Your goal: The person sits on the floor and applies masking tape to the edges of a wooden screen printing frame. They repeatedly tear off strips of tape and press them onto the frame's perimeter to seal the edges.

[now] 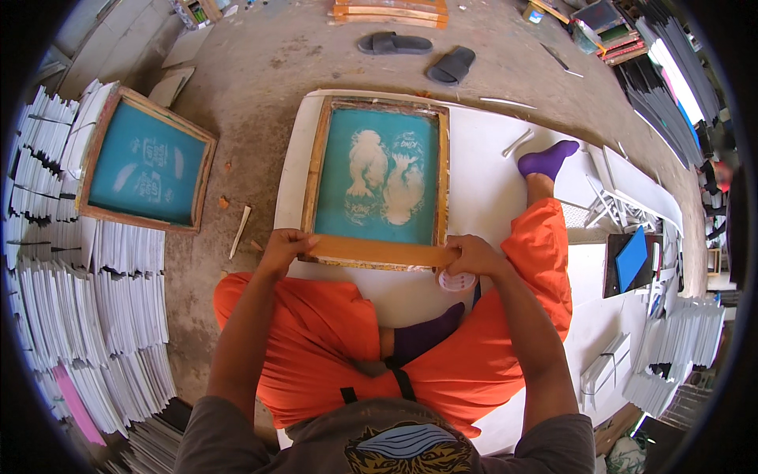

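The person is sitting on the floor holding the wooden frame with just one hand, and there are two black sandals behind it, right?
Not quite: both hands hold it. The head view shows the left hand and right hand gripping the near edge of the wooden frame. The two black sandals do lie behind it.

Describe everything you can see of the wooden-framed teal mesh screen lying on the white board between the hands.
The wooden-framed teal mesh screen lies flat on the white board, a rectangle with a worn, stained frame. Its teal mesh carries pale figure-shaped stencil areas. A flat wooden squeegee bar rests across its near edge, with the left hand and right hand gripping the bar's ends.
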The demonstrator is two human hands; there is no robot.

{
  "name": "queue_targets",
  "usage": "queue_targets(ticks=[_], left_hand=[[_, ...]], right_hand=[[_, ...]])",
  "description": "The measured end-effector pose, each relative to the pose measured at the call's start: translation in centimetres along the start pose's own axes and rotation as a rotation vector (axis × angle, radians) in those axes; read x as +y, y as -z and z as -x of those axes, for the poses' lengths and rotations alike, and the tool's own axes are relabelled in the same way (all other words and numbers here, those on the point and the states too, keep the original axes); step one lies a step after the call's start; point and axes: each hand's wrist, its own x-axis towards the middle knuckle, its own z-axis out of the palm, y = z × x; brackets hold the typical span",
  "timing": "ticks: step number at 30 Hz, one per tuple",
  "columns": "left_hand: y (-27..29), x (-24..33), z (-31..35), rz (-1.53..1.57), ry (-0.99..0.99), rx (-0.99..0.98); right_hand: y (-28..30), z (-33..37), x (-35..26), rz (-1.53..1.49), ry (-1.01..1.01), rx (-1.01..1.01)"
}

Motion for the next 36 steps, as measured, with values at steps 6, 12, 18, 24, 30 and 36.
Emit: queue_targets(ticks=[6,12,18,24,30,36], left_hand=[[-0.5,-0.2,-0.4,-0.024,-0.013,0.029],[0.3,-0.8,-2.3,-0.028,0.000,0.007],[-0.5,0.9,-1.5,-0.286,-0.069,0.095],[-0.4,0.7,-0.9,-0.173,-0.101,0.023],[0.7,-1.7,-0.8,-0.209,-0.078,-0.040],[2.2,-1.5,-0.4,-0.262,-0.091,0.028]], right_hand=[[0.4,-0.7,0.5,-0.057,-0.016,0.031],[1.9,-2.0,0.4,-0.099,-0.069,0.023],[3.1,1.7,-3.2,0.059,-0.070,0.156],[1.6,4.2,-1.7,-0.009,0.126,0.412],[0.8,4.6,-0.4,0.463,0.114,0.320],[0.8,5.7,-0.1,0.173,0.047,0.318]])
